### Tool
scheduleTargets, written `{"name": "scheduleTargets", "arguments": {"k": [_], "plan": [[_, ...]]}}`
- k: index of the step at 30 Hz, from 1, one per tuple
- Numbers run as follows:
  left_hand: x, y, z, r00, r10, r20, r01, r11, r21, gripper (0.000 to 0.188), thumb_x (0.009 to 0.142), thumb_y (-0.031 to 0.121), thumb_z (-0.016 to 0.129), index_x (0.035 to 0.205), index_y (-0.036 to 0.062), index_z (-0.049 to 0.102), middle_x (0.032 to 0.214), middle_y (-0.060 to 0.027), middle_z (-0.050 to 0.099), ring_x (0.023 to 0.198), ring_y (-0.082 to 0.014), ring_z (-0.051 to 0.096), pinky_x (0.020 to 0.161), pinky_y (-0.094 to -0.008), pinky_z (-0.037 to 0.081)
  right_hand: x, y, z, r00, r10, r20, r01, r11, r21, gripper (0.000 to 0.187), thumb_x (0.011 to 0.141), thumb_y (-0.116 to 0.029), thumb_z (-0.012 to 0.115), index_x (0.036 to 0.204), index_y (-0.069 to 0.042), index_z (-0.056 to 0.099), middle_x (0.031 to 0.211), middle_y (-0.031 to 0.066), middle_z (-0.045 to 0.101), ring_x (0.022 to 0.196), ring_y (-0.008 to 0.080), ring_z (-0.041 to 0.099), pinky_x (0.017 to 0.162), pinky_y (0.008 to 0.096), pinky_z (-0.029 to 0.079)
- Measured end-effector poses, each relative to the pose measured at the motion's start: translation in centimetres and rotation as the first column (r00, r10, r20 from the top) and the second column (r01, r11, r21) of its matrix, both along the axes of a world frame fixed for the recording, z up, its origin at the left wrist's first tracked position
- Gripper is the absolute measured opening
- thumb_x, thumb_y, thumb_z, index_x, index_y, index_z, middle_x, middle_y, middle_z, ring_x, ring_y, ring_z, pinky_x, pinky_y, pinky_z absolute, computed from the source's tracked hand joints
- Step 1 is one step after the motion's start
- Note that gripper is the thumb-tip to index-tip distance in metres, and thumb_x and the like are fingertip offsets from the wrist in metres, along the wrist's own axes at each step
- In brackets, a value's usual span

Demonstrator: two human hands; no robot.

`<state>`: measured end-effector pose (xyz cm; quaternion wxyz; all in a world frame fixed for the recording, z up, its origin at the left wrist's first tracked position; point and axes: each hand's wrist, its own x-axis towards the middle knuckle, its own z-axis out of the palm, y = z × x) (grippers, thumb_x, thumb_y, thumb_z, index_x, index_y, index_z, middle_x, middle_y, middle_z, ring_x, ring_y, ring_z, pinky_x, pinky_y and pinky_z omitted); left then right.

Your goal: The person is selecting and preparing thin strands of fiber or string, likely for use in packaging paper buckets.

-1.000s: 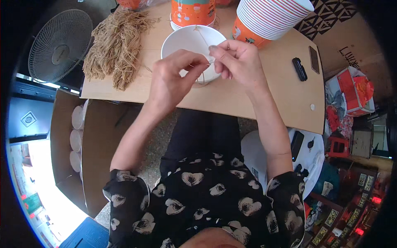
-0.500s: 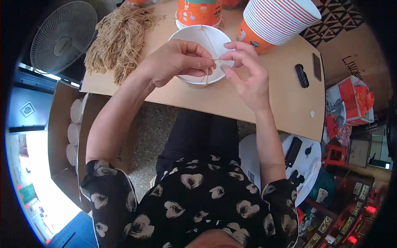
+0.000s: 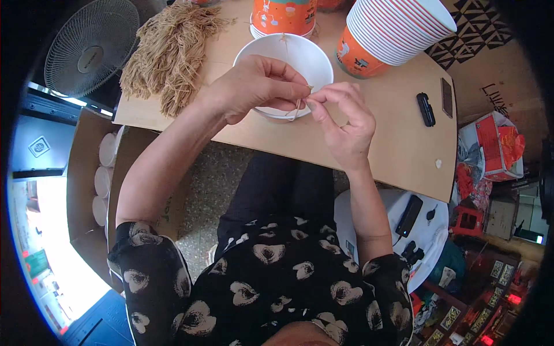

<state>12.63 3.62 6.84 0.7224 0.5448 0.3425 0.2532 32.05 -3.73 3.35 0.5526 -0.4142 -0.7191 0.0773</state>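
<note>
Over a white paper bucket [image 3: 316, 57] at the near edge of the table, my two hands meet. A thin tan cord [image 3: 298, 108] runs across the bucket's mouth to its rim. My left hand [image 3: 259, 86] pinches the cord between thumb and fingers. Close beside it, the thumb and index finger of my right hand [image 3: 348, 118] are closed on the cord near its end. The knot or loop between the fingertips is too small to make out. At the left of the table lies a thick bundle of tan cords [image 3: 167, 55].
Behind the bucket stands an orange printed bucket [image 3: 283, 18]. A tall tilted stack of buckets [image 3: 398, 29] is at the right. Farther right lie a black case [image 3: 426, 109] and a phone-like dark slab [image 3: 446, 98]. A fan [image 3: 91, 52] and a carton of white buckets [image 3: 86, 184] are at left.
My right hand has moved slightly down and left, its spread fingers closing into a pinch at the cord beside my left hand. My left hand has shifted slightly right and keeps its pinch.
</note>
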Motion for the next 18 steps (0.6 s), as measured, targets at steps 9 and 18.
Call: {"name": "scheduleTargets", "arguments": {"k": [9, 18], "plan": [[0.08, -0.55, 0.05, 0.999, -0.034, 0.007, 0.034, 0.997, 0.069, 0.016, 0.083, 0.005, 0.076, 0.097, -0.0024, 0.071, 0.089, -0.0086, 0.072, 0.08, -0.012, 0.07, 0.072, -0.0214, 0.059, 0.4, -0.2, 0.49, 0.943, 0.09, -0.319, -0.205, 0.915, -0.348, 0.015, 0.088, -0.012, 0.072, 0.09, 0.003, 0.07, 0.083, 0.0032, 0.068, 0.079, 0.0099, 0.061, 0.076, 0.0241, 0.048], [-0.15, -0.77, 0.02, 0.996, -0.046, 0.075, 0.045, 0.999, 0.015, 0.021, 0.082, 0.001, 0.075, 0.102, -0.0055, 0.07, 0.093, -0.0118, 0.073, 0.085, -0.0144, 0.071, 0.079, -0.024, 0.059, 0.33, -0.39, 0.32, 0.855, 0.019, -0.518, -0.304, 0.828, -0.472, 0.012, 0.09, -0.009, 0.07, 0.096, 0.002, 0.069, 0.09, 0.0008, 0.066, 0.084, 0.0066, 0.058, 0.078, 0.0206, 0.045]]}}
